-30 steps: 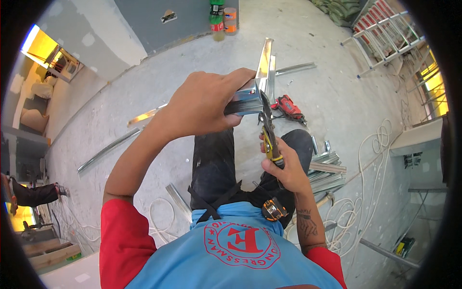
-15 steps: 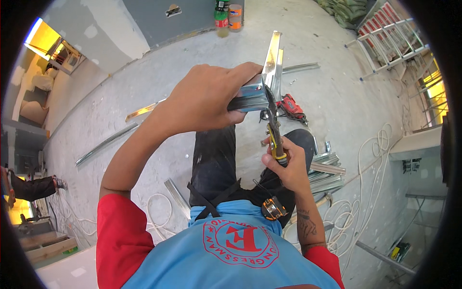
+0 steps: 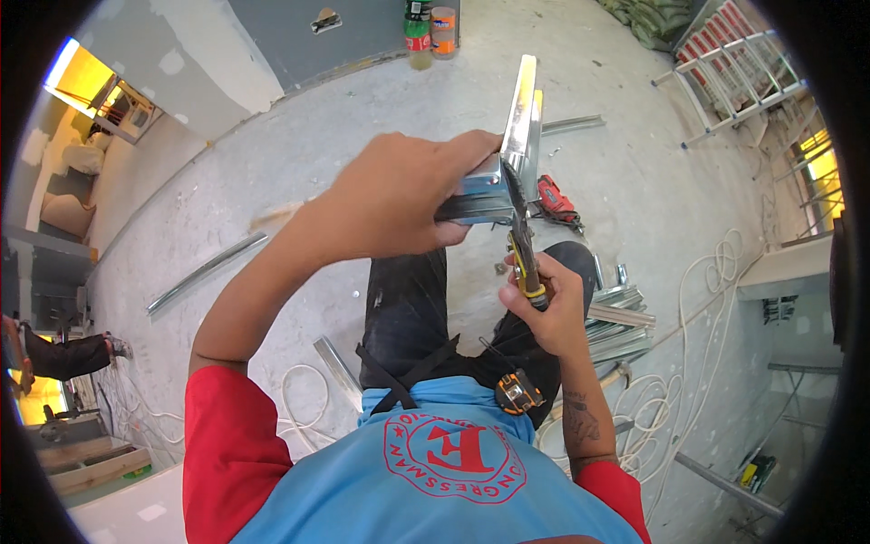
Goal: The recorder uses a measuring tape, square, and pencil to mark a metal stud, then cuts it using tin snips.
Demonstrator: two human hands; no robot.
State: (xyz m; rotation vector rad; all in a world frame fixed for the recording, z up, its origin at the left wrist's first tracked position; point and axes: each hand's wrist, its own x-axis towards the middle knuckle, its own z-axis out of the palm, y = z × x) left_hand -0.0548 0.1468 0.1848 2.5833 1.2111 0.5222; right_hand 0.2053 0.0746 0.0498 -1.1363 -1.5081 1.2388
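Shiny metal channel (image 3: 518,113), bent or folded near its middle, is gripped by my left hand (image 3: 390,195), thumb on top and fingers curled beneath. One part of it points away from me over the floor. My right hand (image 3: 553,308) is closed round the yellow and black handles of tin snips (image 3: 520,238). Their dark blades lie against the channel's edge, just right of my left fingers. How far the blades are apart cannot be made out. A tape measure (image 3: 517,393) hangs at my waist.
On the floor lie a red power tool (image 3: 557,199), a stack of metal channel pieces (image 3: 621,331), a single strip (image 3: 204,272) and coiled pale cable (image 3: 666,399). A ladder (image 3: 743,86) stands far right. Bottles (image 3: 419,41) sit by the wall. Another person's leg (image 3: 68,354) shows at left.
Both hands, the channel and the snips sit slightly further right in the picture. The grips look the same, with the blades still at the channel's edge.
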